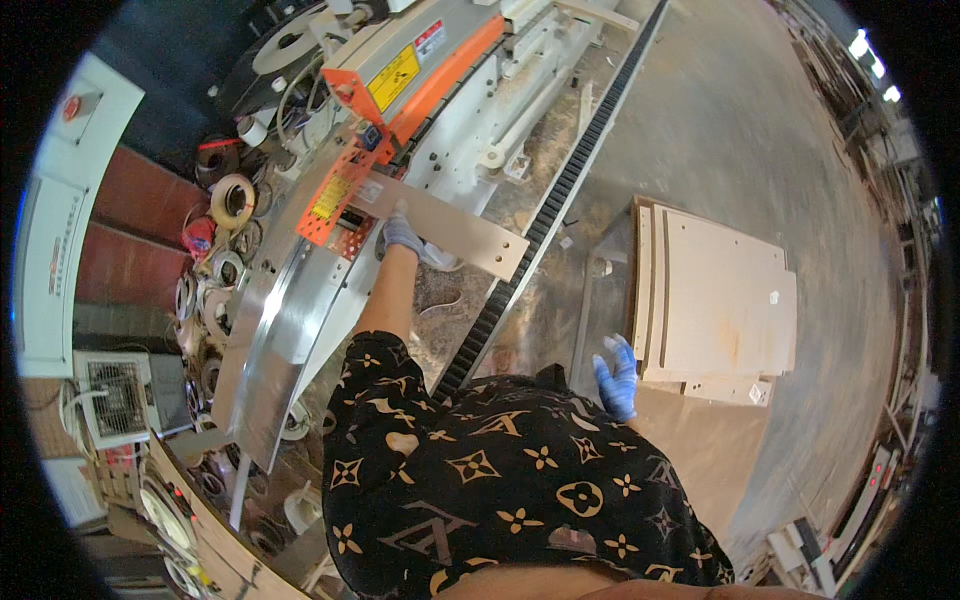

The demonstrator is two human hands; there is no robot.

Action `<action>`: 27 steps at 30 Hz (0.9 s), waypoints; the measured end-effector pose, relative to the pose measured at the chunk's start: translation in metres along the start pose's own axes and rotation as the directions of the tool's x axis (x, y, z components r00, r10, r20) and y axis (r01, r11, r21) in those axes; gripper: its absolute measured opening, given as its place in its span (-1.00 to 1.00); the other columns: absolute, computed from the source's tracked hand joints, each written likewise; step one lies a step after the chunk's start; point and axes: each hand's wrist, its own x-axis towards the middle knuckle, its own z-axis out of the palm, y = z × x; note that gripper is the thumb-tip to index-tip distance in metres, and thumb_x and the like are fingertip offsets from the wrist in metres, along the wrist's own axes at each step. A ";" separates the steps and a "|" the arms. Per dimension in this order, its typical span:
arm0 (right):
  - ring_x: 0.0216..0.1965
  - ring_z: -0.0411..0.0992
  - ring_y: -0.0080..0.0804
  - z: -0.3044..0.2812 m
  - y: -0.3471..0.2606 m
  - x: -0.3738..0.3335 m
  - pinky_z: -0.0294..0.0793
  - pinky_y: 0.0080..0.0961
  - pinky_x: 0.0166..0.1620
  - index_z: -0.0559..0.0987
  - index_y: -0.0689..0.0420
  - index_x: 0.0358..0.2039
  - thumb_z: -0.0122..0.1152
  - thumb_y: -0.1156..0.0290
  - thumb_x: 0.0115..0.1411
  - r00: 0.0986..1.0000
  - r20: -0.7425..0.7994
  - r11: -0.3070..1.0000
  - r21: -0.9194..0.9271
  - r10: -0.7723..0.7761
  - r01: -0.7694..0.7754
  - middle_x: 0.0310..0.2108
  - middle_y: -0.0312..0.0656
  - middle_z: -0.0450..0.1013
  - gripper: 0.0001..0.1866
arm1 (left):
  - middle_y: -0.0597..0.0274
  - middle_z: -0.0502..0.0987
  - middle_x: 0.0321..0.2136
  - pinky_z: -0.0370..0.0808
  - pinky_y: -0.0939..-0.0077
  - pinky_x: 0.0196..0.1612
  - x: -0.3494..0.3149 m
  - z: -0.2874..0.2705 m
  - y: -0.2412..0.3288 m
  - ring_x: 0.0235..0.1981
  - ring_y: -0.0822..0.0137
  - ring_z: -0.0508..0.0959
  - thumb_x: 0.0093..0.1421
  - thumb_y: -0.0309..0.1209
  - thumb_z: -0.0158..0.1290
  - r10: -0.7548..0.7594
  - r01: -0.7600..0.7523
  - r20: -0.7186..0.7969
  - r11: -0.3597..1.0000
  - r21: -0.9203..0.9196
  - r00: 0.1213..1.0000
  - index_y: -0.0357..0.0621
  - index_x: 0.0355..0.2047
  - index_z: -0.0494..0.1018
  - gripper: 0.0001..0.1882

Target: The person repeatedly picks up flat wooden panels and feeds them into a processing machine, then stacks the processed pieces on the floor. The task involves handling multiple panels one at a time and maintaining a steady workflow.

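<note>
My left hand (pixel 402 236), in a light glove, holds the near edge of a long beige board (pixel 455 222) with drilled holes at its right end. The board's left end lies against the orange perforated guard (pixel 335 195) of a long edge-banding machine (pixel 430 75). Part of my left fingers is hidden at the board. Lower right, my right hand (pixel 616 380), in a blue and white glove, has its fingers apart and nothing in them. It is beside a stack of beige panels (pixel 715 290), near the stack's left edge.
A black roller track (pixel 565 190) runs diagonally between the machine and the stack. Several rolls of edge banding (pixel 233 202) are heaped left of the metal infeed table (pixel 285 320). A white control cabinet (pixel 70 220) stands far left. Boards and scraps line the right wall.
</note>
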 end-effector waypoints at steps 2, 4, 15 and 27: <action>0.08 0.24 -0.14 -0.002 0.002 -0.002 0.23 -0.30 0.13 0.48 0.11 -0.07 0.26 0.35 0.03 0.997 -0.003 0.996 0.050 0.073 -0.072 0.06 -0.04 0.28 -0.59 | 0.12 0.41 0.01 0.34 0.12 0.07 0.017 0.009 0.000 -0.05 0.04 0.43 0.18 -0.05 -0.06 -0.003 0.002 0.011 1.000 0.017 1.000 -0.10 0.08 0.28 -0.46; 0.08 0.25 -0.12 -0.007 0.006 -0.005 0.24 -0.29 0.13 0.48 0.08 -0.07 0.26 0.34 0.03 0.998 -0.057 0.998 -0.061 0.009 -0.012 0.06 -0.04 0.29 -0.60 | 0.13 0.35 0.08 0.26 0.11 0.13 0.038 0.018 0.002 0.05 0.07 0.34 0.18 -0.02 -0.07 -0.110 0.108 0.182 0.994 0.019 0.977 -0.10 0.11 0.25 -0.42; 0.14 0.20 -0.03 -0.091 0.131 -0.076 0.21 -0.21 0.16 0.41 -0.05 0.05 0.22 0.07 -0.01 0.591 -0.366 0.591 -0.126 0.719 -0.797 0.12 -0.06 0.25 -0.42 | 0.18 0.18 0.20 0.21 0.14 0.16 0.008 0.146 0.013 0.18 0.10 0.15 0.16 0.10 -0.11 -0.210 0.163 0.075 0.900 0.403 0.975 -0.03 0.19 0.14 -0.31; 0.13 0.18 -0.16 -0.125 0.233 -0.053 -0.02 0.00 0.19 0.39 -0.29 0.04 0.20 0.12 0.00 0.558 -0.732 0.421 -0.397 0.391 -0.815 0.13 -0.10 0.21 -0.48 | 0.06 0.11 0.22 0.27 0.17 0.09 -0.208 0.072 -0.056 0.16 0.07 0.22 0.21 0.00 -0.15 0.064 -0.425 0.468 0.538 0.728 0.882 0.09 0.23 0.03 -0.37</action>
